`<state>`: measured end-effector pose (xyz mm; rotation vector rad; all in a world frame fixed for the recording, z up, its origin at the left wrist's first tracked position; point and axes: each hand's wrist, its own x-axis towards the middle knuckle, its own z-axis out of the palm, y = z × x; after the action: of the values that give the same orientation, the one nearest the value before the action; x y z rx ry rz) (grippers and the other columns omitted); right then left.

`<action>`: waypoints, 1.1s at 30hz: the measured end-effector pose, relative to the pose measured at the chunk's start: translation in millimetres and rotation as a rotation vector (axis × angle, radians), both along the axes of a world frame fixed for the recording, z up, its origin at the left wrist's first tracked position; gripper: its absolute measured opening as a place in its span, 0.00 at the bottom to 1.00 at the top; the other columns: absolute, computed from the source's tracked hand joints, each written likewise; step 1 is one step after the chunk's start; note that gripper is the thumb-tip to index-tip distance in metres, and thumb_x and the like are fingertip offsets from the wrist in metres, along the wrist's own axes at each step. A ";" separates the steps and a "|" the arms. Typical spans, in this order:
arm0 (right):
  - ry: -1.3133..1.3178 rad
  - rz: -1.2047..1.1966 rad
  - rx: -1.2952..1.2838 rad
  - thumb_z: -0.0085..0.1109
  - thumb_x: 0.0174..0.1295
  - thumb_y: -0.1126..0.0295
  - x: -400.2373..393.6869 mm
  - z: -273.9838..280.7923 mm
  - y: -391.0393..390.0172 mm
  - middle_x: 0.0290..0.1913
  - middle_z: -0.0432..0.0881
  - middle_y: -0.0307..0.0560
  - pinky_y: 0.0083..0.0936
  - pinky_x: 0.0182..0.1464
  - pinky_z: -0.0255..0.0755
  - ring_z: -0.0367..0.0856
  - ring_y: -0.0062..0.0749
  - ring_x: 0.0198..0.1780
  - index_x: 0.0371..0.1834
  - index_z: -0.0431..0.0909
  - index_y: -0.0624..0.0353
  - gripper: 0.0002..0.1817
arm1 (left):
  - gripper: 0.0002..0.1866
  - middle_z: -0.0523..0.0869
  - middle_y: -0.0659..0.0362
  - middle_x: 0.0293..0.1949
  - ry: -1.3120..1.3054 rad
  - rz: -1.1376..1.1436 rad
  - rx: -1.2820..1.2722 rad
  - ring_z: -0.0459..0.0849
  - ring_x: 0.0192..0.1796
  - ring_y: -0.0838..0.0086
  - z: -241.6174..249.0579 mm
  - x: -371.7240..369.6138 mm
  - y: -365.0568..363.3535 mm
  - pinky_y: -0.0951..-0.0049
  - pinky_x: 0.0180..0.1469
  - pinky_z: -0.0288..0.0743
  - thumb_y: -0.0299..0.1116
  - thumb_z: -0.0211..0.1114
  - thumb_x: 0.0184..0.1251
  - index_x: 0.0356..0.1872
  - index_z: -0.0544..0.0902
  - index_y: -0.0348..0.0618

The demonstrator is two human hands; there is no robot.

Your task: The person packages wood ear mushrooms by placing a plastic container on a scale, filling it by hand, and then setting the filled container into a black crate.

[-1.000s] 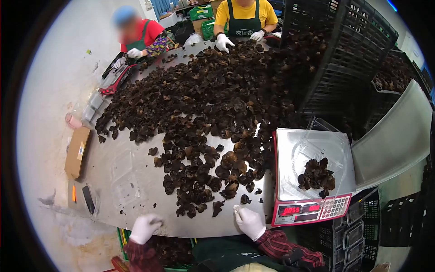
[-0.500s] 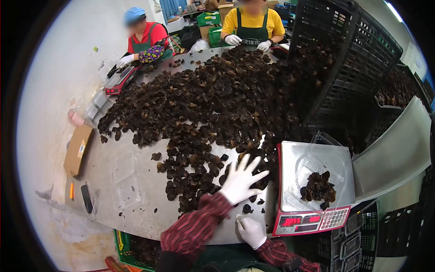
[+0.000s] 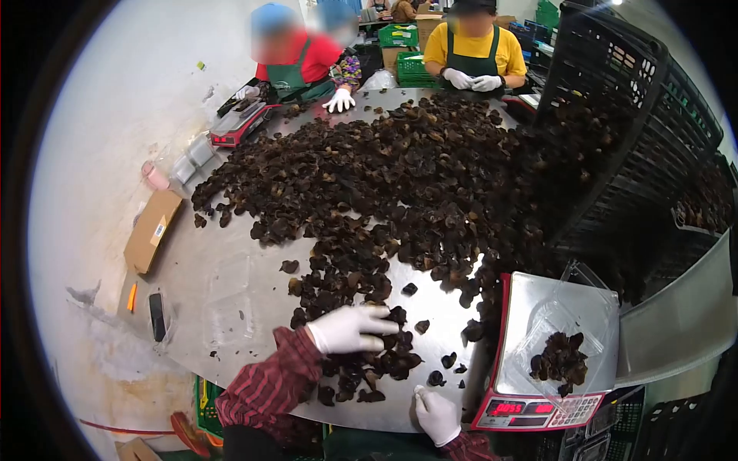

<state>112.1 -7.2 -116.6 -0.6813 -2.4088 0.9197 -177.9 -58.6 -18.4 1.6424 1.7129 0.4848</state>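
My left hand [image 3: 354, 330], in a white glove, is open with its fingers stretched to the right. It lies over a cluster of dark wood ear mushrooms [image 3: 369, 373] near the table's front edge. My right hand [image 3: 438, 415], also gloved, is closed at the front edge, with thumb and fingers pressed together. Whatever it may hold is hidden. Just above it lie a few loose mushroom pieces [image 3: 437, 378]. To its right stands a red and white digital scale [image 3: 530, 307]. On the scale, a clear plastic box [image 3: 538, 338] contains a clump of wood ear [image 3: 561, 361].
A large mushroom heap [image 3: 430, 169] covers the table's middle, beside a tipped black crate [image 3: 615, 146]. A cardboard piece [image 3: 152, 230], black object [image 3: 157, 316] and orange object [image 3: 132, 297] lie left. Two co-workers, in red [image 3: 307, 58] and yellow [image 3: 507, 54], face me across the table.
My left hand has swept left and toward me, with mushrooms now bunched under and below it. My right hand stays closed. The red-clad co-worker's hand now rests on the table; the view has shifted.
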 end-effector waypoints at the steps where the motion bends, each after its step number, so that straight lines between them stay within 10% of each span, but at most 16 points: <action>1: -0.017 0.007 -0.018 0.63 0.56 0.74 0.4 -0.9 0.2 0.28 0.82 0.50 0.32 0.31 0.75 0.82 0.42 0.28 0.34 0.83 0.58 0.04 | 0.22 0.73 0.46 0.65 0.043 0.053 0.078 0.70 0.68 0.56 11.5 -14.2 8.6 0.64 0.69 0.63 0.41 0.65 0.64 0.60 0.79 0.54; 4: 0.027 -0.002 -0.021 0.63 0.56 0.75 0.6 -3.0 0.2 0.28 0.82 0.50 0.32 0.31 0.75 0.82 0.43 0.28 0.34 0.83 0.58 0.03 | 0.26 0.68 0.46 0.68 0.211 0.457 0.366 0.61 0.72 0.54 -27.6 -75.3 38.5 0.60 0.72 0.57 0.40 0.65 0.63 0.63 0.75 0.53; 6: 0.119 -0.013 0.016 0.62 0.58 0.70 -3.4 -7.9 0.5 0.22 0.78 0.46 0.33 0.27 0.73 0.79 0.41 0.23 0.31 0.81 0.55 0.02 | 0.30 0.56 0.45 0.73 0.527 0.665 0.172 0.50 0.74 0.43 -49.8 -89.7 60.5 0.40 0.70 0.49 0.53 0.64 0.60 0.66 0.72 0.67; 8: 0.033 -0.017 0.055 0.63 0.56 0.72 -2.9 2.7 1.9 0.22 0.79 0.46 0.33 0.26 0.73 0.79 0.41 0.22 0.30 0.81 0.55 0.01 | 0.33 0.49 0.47 0.75 0.633 0.549 -0.058 0.49 0.74 0.40 -49.0 -59.0 79.2 0.31 0.66 0.50 0.59 0.64 0.56 0.65 0.72 0.71; 16: 0.056 -0.014 -0.011 0.61 0.61 0.73 -1.3 7.8 -0.8 0.30 0.82 0.53 0.33 0.33 0.75 0.82 0.46 0.30 0.35 0.83 0.60 0.03 | 0.30 0.54 0.43 0.73 0.284 -0.141 -0.039 0.61 0.69 0.40 -11.2 45.4 56.2 0.47 0.67 0.63 0.52 0.64 0.62 0.66 0.70 0.67; 19: 0.054 -0.013 -0.004 0.62 0.60 0.74 -1.2 7.0 -1.1 0.31 0.83 0.52 0.33 0.34 0.76 0.82 0.45 0.31 0.35 0.83 0.60 0.03 | 0.27 0.72 0.50 0.63 0.362 -0.053 0.215 0.73 0.61 0.53 -18.5 14.3 62.4 0.62 0.57 0.73 0.46 0.65 0.60 0.61 0.75 0.56; 23: 0.061 -0.016 0.016 0.63 0.59 0.75 -2.1 4.7 -0.5 0.30 0.83 0.51 0.34 0.33 0.75 0.82 0.44 0.29 0.35 0.83 0.59 0.03 | 0.32 0.61 0.48 0.70 0.714 0.495 0.203 0.55 0.72 0.47 -30.2 -61.6 69.9 0.39 0.65 0.54 0.54 0.65 0.57 0.65 0.72 0.69; 27: 0.012 -0.016 0.021 0.62 0.59 0.75 -0.8 6.8 -0.3 0.29 0.82 0.51 0.34 0.31 0.75 0.81 0.44 0.28 0.35 0.83 0.58 0.02 | 0.36 0.56 0.50 0.73 0.603 0.264 -0.210 0.49 0.72 0.35 -39.5 -51.5 53.9 0.30 0.64 0.56 0.62 0.65 0.55 0.67 0.69 0.74; 31: -0.030 -0.017 0.012 0.63 0.59 0.74 -0.6 4.5 -1.6 0.28 0.82 0.50 0.34 0.30 0.74 0.81 0.44 0.27 0.34 0.82 0.57 0.01 | 0.22 0.75 0.54 0.63 0.148 0.134 0.188 0.75 0.63 0.62 -19.9 -39.1 34.0 0.69 0.65 0.68 0.47 0.64 0.65 0.59 0.78 0.60; 33: -0.005 -0.019 0.013 0.63 0.60 0.74 -0.7 3.8 -1.7 0.28 0.82 0.50 0.34 0.30 0.74 0.81 0.44 0.27 0.33 0.82 0.57 0.01 | 0.14 0.85 0.55 0.46 0.308 0.402 0.457 0.83 0.49 0.61 -23.8 -75.5 36.6 0.65 0.54 0.76 0.39 0.65 0.62 0.47 0.83 0.48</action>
<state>111.3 -8.9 -112.8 -0.7013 -2.4064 0.8948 -253.4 -22.0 -42.2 1.7479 2.3110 0.9074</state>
